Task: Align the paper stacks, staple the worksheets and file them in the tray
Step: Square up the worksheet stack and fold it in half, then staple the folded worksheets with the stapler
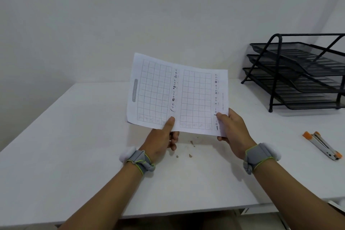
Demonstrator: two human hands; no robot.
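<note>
Two hands: I see both in view, each forearm wearing one grey wristband point(141, 162) with yellow-green edging.
Left hand point(162, 140): pinches the near edge of the worksheet, thumb on top, fingers curled beneath.
Right hand point(233, 132): grips the worksheet's near right corner, thumb on the printed face, fingers behind.
Worksheet point(177, 93): held up off the table between both hands, turned sideways, slightly bowed; whether it is one sheet or several I cannot tell.
Writing: two practice grids, each beside a column of Japanese katakana words with small pictures; a grey label strip along the left margin, unreadable to me.
Table point(74, 145): one, white, with a few small brown specks just below the hands.
Stapler point(322, 145): one, grey-white with orange ends, lying at the right, well apart from the hands; no brand that I can read.
Tray point(298, 73): one black wire-mesh rack of three tiers, at the far right corner.
Room: plain white wall point(93, 24) behind the table.
</note>
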